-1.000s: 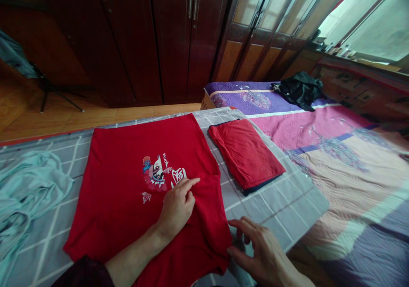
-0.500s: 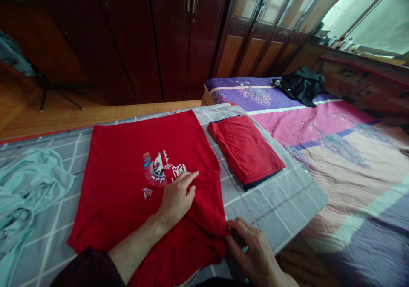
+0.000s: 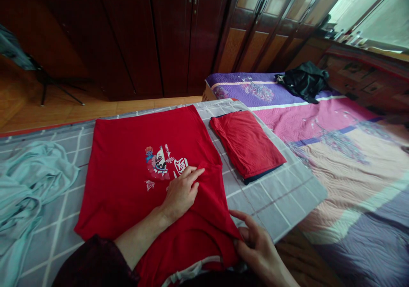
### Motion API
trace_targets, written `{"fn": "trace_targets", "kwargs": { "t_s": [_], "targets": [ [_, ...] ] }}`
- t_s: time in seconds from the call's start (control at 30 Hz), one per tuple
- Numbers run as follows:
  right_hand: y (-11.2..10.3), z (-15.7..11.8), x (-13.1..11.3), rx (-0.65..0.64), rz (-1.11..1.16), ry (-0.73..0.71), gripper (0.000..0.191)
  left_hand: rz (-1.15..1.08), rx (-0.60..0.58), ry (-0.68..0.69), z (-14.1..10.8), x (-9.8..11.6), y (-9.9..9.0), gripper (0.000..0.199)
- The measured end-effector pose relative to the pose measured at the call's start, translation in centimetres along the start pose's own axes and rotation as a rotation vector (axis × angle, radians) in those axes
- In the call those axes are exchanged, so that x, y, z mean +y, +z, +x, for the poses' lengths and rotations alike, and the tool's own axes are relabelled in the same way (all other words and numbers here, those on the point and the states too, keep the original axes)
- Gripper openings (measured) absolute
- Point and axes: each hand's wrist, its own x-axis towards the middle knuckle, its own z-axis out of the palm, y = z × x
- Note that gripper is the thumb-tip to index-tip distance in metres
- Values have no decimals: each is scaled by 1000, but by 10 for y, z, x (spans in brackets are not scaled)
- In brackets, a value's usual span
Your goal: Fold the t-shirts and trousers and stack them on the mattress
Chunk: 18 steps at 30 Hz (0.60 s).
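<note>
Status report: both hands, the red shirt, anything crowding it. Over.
Left hand resting on red shirt. Right hand pinching its edge, fabric creased nearby. Shirt spread on gray checked cloth. Folded red garment beside it, not overlapping.

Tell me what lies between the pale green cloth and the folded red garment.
In the head view: the printed red shirt, left hand on it, with grey checked sheet showing on both sides.

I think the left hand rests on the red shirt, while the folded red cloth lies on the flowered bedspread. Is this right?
No: in the head view, the folded red cloth lies on the grey checked cover, not the flowered bedspread. The left hand does rest on the red shirt.
</note>
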Motion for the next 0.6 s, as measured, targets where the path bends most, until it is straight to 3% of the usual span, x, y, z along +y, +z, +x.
{"fn": "trace_targets", "kwargs": {
  "t_s": [0.07, 0.13, 0.27, 0.37, 0.47, 0.53, 0.6],
  "targets": [
    [-4, -6, 4, -1, 8, 67, 54, 0, -7, 7, 0, 0, 0, 44],
    [-7, -11, 8, 38, -150, 22, 54, 4, -17, 13, 0, 1, -1, 44],
    [-10, -15, 12, 61, -573, -239, 47, 27, -40, 13, -1, 2, -2, 45],
    [-15, -13, 6, 30, -744, -439, 35, 52, -83, 23, -2, 5, -2, 47],
    [-19, -11, -3, 96, -872, -609, 30, 86, -141, 22, -3, 9, -3, 48],
    [-19, -10, -6, 90, -947, -675, 23, 98, -163, 2, -3, 12, -4, 49],
    [-20, -9, -8, 28, -1008, -654, 21, 89, -169, -13, -3, 13, -4, 50]
  ]
}}
